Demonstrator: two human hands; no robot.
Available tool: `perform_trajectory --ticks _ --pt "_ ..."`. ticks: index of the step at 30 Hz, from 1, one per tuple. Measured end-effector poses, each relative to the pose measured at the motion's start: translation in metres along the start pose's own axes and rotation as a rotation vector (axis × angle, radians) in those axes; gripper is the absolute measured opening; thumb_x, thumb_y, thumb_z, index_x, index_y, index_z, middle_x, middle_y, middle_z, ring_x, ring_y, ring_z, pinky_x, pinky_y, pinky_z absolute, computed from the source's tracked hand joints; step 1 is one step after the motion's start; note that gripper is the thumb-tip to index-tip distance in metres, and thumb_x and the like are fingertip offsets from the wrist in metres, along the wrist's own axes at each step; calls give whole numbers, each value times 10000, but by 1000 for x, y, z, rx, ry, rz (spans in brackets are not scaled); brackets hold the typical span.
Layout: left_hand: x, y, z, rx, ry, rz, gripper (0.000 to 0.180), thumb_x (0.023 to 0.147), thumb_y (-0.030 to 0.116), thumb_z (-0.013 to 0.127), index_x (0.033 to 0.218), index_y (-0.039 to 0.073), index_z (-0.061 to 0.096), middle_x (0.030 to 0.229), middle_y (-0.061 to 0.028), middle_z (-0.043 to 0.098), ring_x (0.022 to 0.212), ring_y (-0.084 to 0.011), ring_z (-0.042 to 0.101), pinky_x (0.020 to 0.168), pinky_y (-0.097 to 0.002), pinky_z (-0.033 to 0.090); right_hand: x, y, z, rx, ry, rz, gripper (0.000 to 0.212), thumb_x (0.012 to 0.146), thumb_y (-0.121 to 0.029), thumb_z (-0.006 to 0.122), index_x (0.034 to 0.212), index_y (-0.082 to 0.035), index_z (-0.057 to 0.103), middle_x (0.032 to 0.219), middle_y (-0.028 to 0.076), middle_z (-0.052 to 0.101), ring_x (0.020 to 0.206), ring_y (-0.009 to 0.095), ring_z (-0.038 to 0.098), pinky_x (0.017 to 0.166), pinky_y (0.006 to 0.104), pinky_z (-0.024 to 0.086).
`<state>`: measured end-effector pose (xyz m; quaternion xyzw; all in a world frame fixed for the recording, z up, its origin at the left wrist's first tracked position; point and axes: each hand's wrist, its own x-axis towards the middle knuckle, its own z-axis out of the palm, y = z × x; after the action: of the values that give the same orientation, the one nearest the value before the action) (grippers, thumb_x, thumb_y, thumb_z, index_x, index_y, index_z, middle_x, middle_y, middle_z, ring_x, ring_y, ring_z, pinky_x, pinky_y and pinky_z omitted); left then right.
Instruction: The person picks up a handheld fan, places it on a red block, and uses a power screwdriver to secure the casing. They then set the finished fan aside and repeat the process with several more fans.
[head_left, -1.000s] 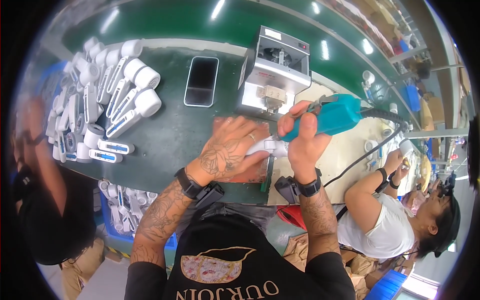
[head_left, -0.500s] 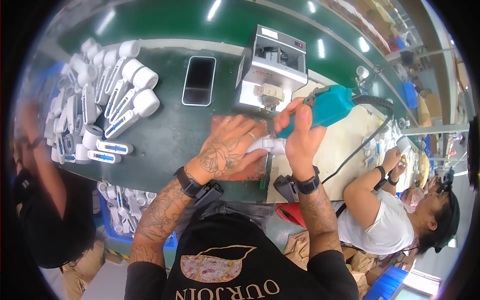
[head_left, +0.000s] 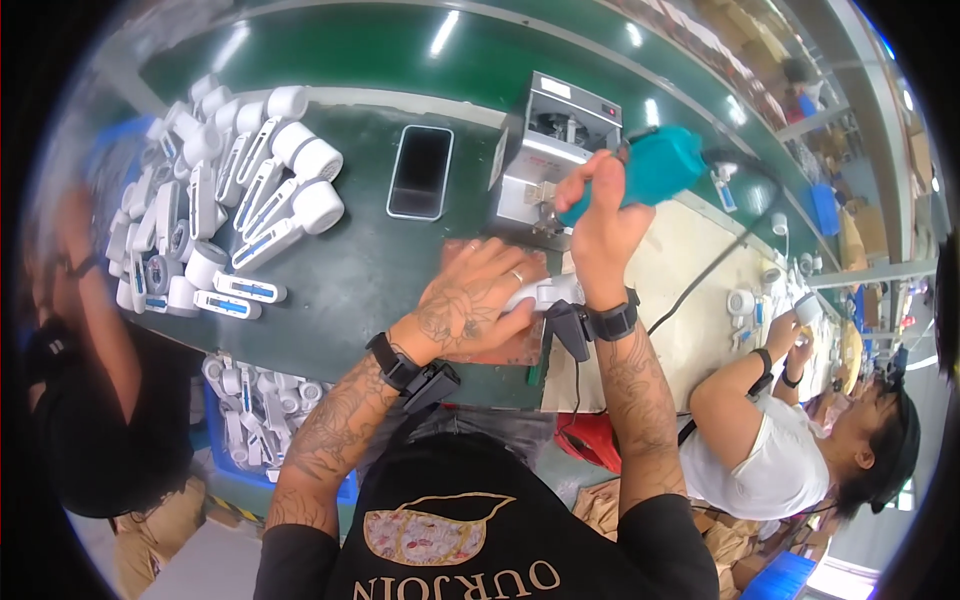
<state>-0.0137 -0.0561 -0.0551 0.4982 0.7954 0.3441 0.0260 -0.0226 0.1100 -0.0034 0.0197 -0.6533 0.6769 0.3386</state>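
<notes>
My left hand [head_left: 475, 295] is closed over a white plastic piece with a rounded end [head_left: 556, 291], keeping it down on a reddish-brown mat [head_left: 523, 348]. Much of the piece is under my fingers. In my right hand [head_left: 607, 225] is a teal power screwdriver [head_left: 660, 165] with a black cord at its back end. Its front end is close to the metal nozzle of a grey box-shaped machine [head_left: 575, 105]; whether they touch, I cannot tell. The screwdriver is raised, apart from the white piece.
White round-headed handles with blue strips [head_left: 255, 190] are piled at the left. A phone [head_left: 420, 172] lies beside the machine. Below the table edge stands a blue crate [head_left: 225, 440] of similar parts. Co-workers sit at left and right [head_left: 750, 430]. The cord [head_left: 700, 280] crosses the right side.
My right hand has lifted the screwdriver away from the white piece, up toward the machine's front. The left hand stays on the piece. The whole view has shifted slightly.
</notes>
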Motion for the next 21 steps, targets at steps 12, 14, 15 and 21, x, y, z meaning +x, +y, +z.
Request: perform_trajectory --ticks 12,14,15,21 --pt "2 -4 0 -51 43 -10 364 885 261 653 1201 81 629 1141 -67 591 1002 -283 528 917 -421 381 -65 -45 -32 -10 -59 187 589 920 -528 634 1024 44 541 671 75 531 587 181 536 563 324 449" --pt "2 -3 1 -64 30 -11 368 887 266 652 1206 83 628 1146 -68 589 1010 -282 527 921 -420 379 -68 -44 -33 -3 -46 165 582 921 -520 637 1026 44 541 674 78 537 588 182 537 568 326 454" --pt "3 -3 1 -75 22 -12 373 889 271 651 1211 85 627 1152 -68 586 1018 -281 525 925 -419 378 -68 -43 -34 -5 -44 164 582 921 -520 637 1026 44 541 674 78 537 588 182 537 568 326 454" --pt "-1 -1 3 -63 23 -29 391 890 273 648 1234 87 623 1175 -71 586 1034 -289 523 942 -424 379 -75 -34 -32 27 -47 189 546 925 -506 639 981 25 524 672 80 529 588 183 531 568 328 457"
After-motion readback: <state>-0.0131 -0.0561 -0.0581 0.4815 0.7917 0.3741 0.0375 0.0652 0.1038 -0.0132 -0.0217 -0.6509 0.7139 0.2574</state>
